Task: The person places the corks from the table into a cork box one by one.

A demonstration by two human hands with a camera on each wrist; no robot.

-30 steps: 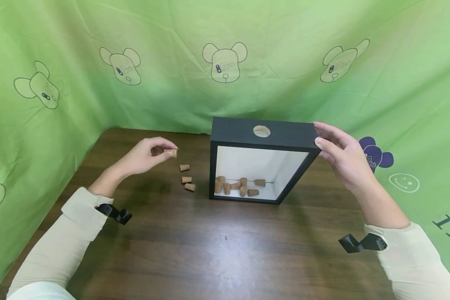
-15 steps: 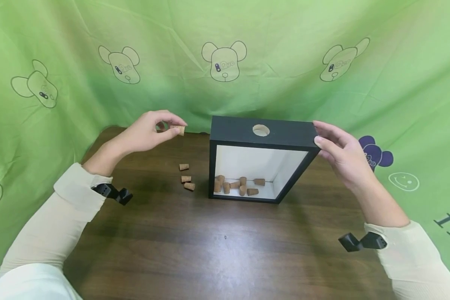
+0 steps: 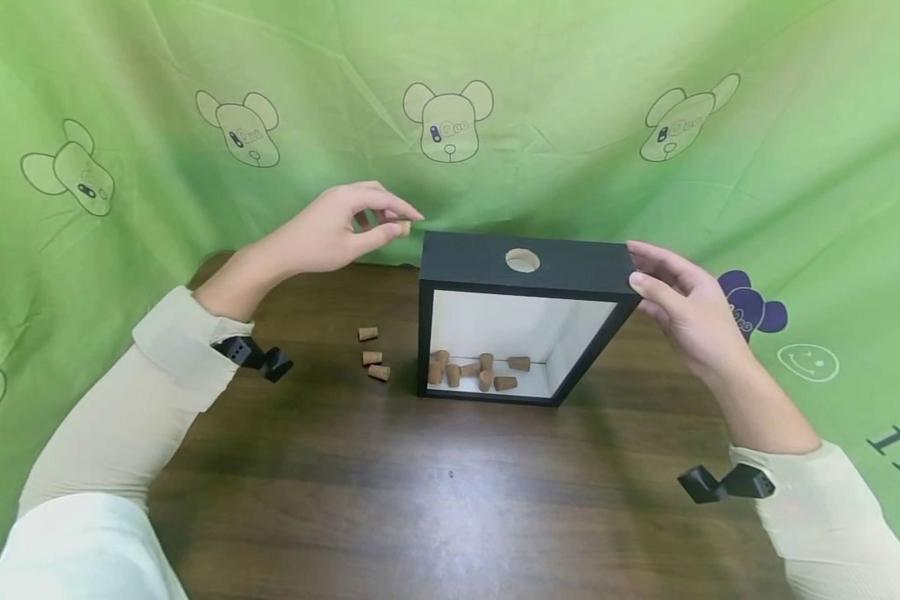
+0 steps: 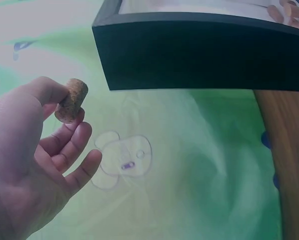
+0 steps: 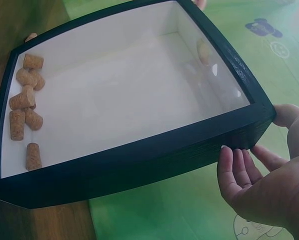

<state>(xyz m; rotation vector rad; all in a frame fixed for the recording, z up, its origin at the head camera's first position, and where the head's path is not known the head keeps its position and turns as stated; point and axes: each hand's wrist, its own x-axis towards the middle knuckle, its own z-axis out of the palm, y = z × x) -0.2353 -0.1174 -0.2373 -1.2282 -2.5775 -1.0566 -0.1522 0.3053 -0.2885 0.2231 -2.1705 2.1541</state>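
Note:
My left hand [image 3: 341,229] pinches a cork stopper [image 4: 72,101] between thumb and fingertips, raised just off the top left corner of a black box frame [image 3: 468,258]. The box stands upright, with a clear front, a white inside and a round hole [image 3: 522,261] in its top. Several corks [image 5: 24,102] lie loose on its floor. At the upper right corner my right hand [image 3: 686,312] grips the box, thumb at the front edge and fingers behind and along the side.
Three loose corks [image 3: 372,358] lie on the brown wooden table [image 3: 330,483], left of the box. A green printed cloth [image 3: 345,100] hangs close behind the table and along both sides.
My left hand has lifted the cork from the table's left side, up and rightward to the box's top left corner. The right hand and box have stayed in place.

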